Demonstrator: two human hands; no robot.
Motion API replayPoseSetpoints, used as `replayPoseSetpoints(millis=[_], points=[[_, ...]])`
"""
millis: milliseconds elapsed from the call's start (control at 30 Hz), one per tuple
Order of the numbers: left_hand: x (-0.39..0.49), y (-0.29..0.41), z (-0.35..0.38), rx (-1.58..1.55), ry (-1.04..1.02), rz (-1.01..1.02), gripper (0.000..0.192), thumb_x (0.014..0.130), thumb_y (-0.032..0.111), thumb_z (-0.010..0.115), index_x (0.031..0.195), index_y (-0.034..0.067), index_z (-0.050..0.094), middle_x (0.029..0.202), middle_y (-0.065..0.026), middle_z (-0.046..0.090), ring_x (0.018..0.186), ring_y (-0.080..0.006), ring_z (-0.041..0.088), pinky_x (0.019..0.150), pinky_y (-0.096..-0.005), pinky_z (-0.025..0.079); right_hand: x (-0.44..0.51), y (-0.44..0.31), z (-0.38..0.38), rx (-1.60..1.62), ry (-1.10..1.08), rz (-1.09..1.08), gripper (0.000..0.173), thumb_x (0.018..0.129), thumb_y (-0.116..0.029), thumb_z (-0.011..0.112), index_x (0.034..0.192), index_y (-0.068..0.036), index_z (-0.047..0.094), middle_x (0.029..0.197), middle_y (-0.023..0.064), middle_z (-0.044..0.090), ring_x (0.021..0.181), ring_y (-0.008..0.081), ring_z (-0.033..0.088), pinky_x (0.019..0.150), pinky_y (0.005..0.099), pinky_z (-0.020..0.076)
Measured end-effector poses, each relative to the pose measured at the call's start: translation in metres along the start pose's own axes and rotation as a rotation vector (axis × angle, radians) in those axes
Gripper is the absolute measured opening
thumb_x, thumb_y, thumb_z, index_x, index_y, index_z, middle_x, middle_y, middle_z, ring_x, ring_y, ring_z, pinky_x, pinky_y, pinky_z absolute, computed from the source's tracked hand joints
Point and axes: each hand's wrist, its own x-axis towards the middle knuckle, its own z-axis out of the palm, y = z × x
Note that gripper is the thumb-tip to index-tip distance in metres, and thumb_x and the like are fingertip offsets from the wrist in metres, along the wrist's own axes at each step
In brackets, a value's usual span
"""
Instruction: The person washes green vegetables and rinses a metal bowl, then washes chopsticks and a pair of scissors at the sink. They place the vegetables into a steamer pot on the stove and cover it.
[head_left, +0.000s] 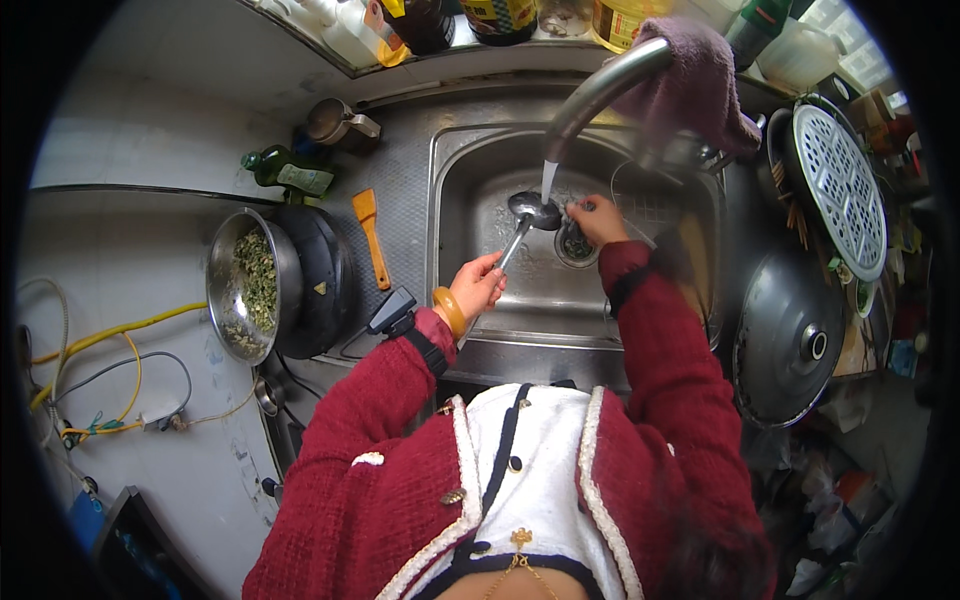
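My left hand (480, 283) holds a metal ladle (534, 210) by its handle over the stainless steel sink (480, 161), with the bowl under the water running from the faucet (589, 94). Just to the right, my right hand (598, 219) is closed around a small dark or metallic item, possibly a scrubber, most of it hidden by the fingers. Below that hand lies the drain (577, 251). A wire rack (645, 202) stands in the right part of the sink, with a wooden board (694, 259) leaning at the right side.
Left of the sink lie a wooden spatula (370, 236), a green bottle (289, 171), a metal mug (337, 124) and a steel bowl of chopped greens (217, 285). A purple cloth (690, 90) hangs over the faucet. At right are a pot lid (787, 337) and a perforated steamer plate (840, 191).
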Motion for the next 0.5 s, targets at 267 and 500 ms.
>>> replayPoseSetpoints(millis=[267, 500], points=[[0.050, -0.011, 0.007, 0.056, 0.036, -0.166, 0.026, 0.086, 0.008, 0.052, 0.110, -0.002, 0.052, 0.073, -0.0038, 0.054, 0.059, -0.0096, 0.050, 0.053, -0.0218, 0.043, -0.023, -0.013, -0.004, -0.014, 0.361, -0.248, 0.038, 0.070, -0.034, 0.067, 0.093, -0.005, 0.059, 0.085, 0.0208, 0.061, 0.082, 0.0357, 0.059, 0.073, 0.0412, 0.0453], [0.062, -0.020, 0.016, 0.109, 0.055, -0.333, 0.015, 0.082, 0.007, 0.061, 0.084, 0.002, 0.047, 0.066, -0.0031, 0.050, 0.050, -0.0117, 0.050, 0.044, -0.0236, 0.043, -0.035, -0.005, 0.002, 0.052, 0.377, -0.301, 0.036, 0.071, -0.027, 0.066, 0.097, -0.004, 0.058, 0.090, 0.0208, 0.059, 0.085, 0.0352, 0.057, 0.073, 0.0411, 0.0449]])
